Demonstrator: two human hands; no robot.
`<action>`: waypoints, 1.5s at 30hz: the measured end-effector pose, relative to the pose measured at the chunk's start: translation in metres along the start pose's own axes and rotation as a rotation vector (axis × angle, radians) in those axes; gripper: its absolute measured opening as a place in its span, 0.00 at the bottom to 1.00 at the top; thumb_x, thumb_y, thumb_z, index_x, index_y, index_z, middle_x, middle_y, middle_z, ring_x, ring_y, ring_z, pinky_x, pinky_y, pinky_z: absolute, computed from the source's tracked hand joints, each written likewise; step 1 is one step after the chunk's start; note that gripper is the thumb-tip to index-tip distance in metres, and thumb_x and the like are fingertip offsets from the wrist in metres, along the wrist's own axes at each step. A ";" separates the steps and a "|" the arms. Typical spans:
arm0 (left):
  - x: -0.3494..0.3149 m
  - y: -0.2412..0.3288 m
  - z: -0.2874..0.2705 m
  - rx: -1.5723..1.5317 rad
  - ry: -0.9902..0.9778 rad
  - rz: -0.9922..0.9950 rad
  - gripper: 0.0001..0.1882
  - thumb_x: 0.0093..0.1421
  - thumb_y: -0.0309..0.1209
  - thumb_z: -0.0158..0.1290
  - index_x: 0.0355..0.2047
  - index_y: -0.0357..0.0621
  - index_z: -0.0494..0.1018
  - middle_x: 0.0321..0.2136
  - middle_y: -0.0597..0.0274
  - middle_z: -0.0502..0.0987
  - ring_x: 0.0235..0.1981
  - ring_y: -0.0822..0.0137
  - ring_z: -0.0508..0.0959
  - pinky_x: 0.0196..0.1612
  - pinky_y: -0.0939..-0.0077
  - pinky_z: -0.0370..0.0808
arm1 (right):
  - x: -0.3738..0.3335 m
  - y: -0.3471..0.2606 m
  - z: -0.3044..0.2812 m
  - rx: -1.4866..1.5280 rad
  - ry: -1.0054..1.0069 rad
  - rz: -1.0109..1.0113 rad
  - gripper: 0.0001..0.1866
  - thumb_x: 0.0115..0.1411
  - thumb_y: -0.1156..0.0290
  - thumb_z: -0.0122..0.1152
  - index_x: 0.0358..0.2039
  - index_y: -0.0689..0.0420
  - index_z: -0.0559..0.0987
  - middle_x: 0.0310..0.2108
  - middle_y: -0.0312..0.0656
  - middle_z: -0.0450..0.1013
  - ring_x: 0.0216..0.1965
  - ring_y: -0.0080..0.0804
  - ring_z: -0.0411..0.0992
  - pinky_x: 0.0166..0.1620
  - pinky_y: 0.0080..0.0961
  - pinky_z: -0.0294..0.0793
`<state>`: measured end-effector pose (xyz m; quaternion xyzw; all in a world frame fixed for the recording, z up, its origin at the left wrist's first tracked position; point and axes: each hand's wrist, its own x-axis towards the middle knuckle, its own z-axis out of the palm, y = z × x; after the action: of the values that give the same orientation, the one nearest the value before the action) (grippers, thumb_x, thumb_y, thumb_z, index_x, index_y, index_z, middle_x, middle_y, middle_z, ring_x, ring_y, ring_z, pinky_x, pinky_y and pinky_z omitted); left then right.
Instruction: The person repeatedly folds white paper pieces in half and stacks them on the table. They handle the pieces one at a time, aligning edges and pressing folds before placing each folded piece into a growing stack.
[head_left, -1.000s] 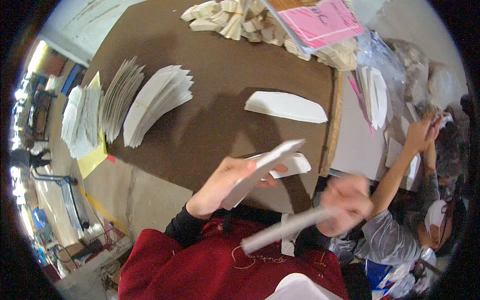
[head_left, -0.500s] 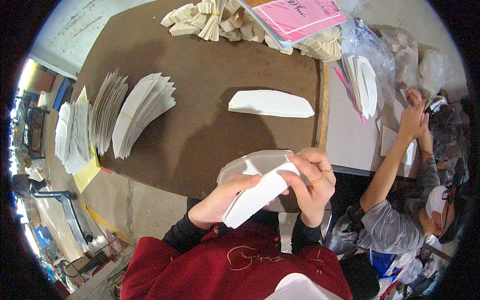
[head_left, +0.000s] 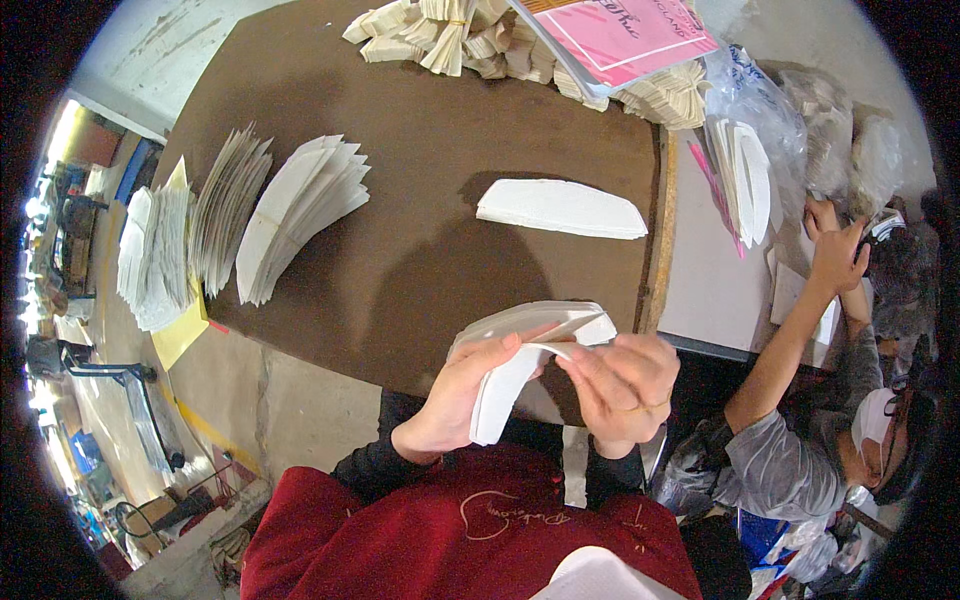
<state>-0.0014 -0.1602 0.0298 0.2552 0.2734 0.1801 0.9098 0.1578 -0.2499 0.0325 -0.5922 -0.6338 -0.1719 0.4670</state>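
Over the table's near edge, my left hand (head_left: pixel 452 395) is closed around a stack of long white curved pieces (head_left: pixel 505 392), its thumb lying across the top. My right hand (head_left: pixel 628 385) pinches the right end of the upper pieces, which bend and part from the greyish, smooth-edged layer (head_left: pixel 525 318) behind them. A thin tan band (head_left: pixel 632 407) circles a finger of the right hand. Beyond the hands a similar white stack (head_left: pixel 562 208) lies alone on the brown table (head_left: pixel 420 170). Whether the pieces are paper or fabric I cannot tell.
Fanned white stacks (head_left: pixel 300 215) stand at the left, beside a yellow sheet (head_left: pixel 180 335). Banded cream bundles (head_left: pixel 440 35) and a pink-covered notebook (head_left: pixel 620 40) lie at the far edge. On the right, a co-worker's hands (head_left: pixel 835 250) work by a pale table (head_left: pixel 700 290) with plastic bags (head_left: pixel 750 105).
My right hand has gone from resting on the stack's edge to pulling its right end, so the pieces now bend and separate. The view has shifted slightly; the co-worker's hands moved a little.
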 end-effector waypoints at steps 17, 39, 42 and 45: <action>0.010 0.053 -0.030 -0.050 0.020 0.404 0.35 0.70 0.53 0.41 0.66 0.40 0.57 0.61 0.51 0.67 0.55 0.59 0.74 0.58 0.57 0.73 | 0.000 0.013 -0.056 1.170 -0.206 -0.088 0.06 0.57 0.75 0.64 0.24 0.54 0.76 0.27 0.40 0.78 0.24 0.35 0.76 0.23 0.29 0.73; 0.005 0.023 -0.020 0.303 -0.321 -0.187 0.30 0.70 0.48 0.47 0.63 0.40 0.64 0.51 0.53 0.76 0.49 0.64 0.79 0.46 0.74 0.77 | 0.012 -0.007 -0.008 0.496 -0.275 0.868 0.11 0.50 0.79 0.70 0.36 0.58 0.84 0.42 0.45 0.79 0.39 0.33 0.78 0.46 0.26 0.75; 0.004 0.033 -0.021 0.301 -0.326 -0.001 0.25 0.68 0.40 0.51 0.60 0.40 0.65 0.55 0.55 0.74 0.54 0.63 0.76 0.56 0.69 0.72 | 0.005 0.007 -0.016 0.303 -0.283 0.485 0.12 0.51 0.80 0.69 0.38 0.58 0.83 0.38 0.45 0.80 0.37 0.34 0.77 0.45 0.29 0.75; 0.013 0.054 -0.036 1.095 -0.321 0.562 0.23 0.62 0.30 0.57 0.57 0.41 0.70 0.57 0.54 0.73 0.56 0.56 0.74 0.60 0.67 0.68 | -0.006 0.020 -0.014 0.263 -0.025 0.649 0.07 0.54 0.79 0.66 0.34 0.59 0.81 0.34 0.42 0.79 0.37 0.34 0.77 0.44 0.28 0.74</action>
<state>-0.0228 -0.0978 0.0293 0.7692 0.1087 0.2054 0.5953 0.1808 -0.2596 0.0283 -0.6998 -0.4347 0.0757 0.5618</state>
